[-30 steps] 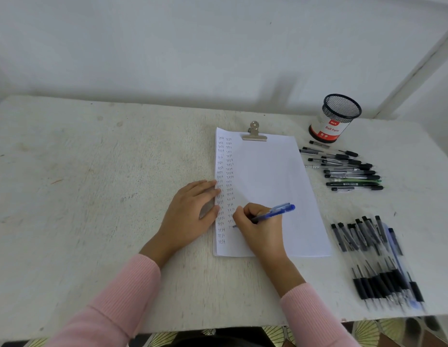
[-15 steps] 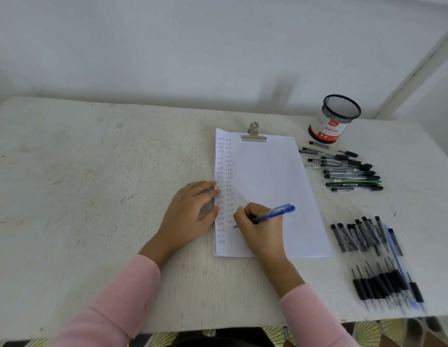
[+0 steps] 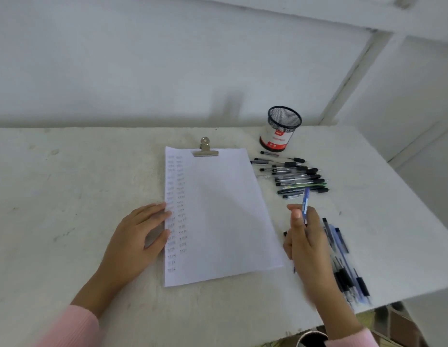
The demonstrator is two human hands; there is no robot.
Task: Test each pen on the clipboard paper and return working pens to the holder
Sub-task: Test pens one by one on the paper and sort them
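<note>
- the right hand (image 3: 305,242) is no longer writing on the paper (image 3: 225,211); it is now lifting off past the paper's right edge with the pen (image 3: 305,200).
- the right hand is pinching the pen low on the barrel, the pen standing nearly upright; the left hand (image 3: 140,234) is lying flat, pressing the paper's left edge.
- the pen is hovering between the far pile (image 3: 298,176) and the near pile (image 3: 343,259), toward the tabletop's (image 3: 67,196) right edge, well short of the holder (image 3: 283,128) at the far right corner.
- the pen is looking light, stiff and smooth; a mid-barrel pinch is probably serving best.
</note>
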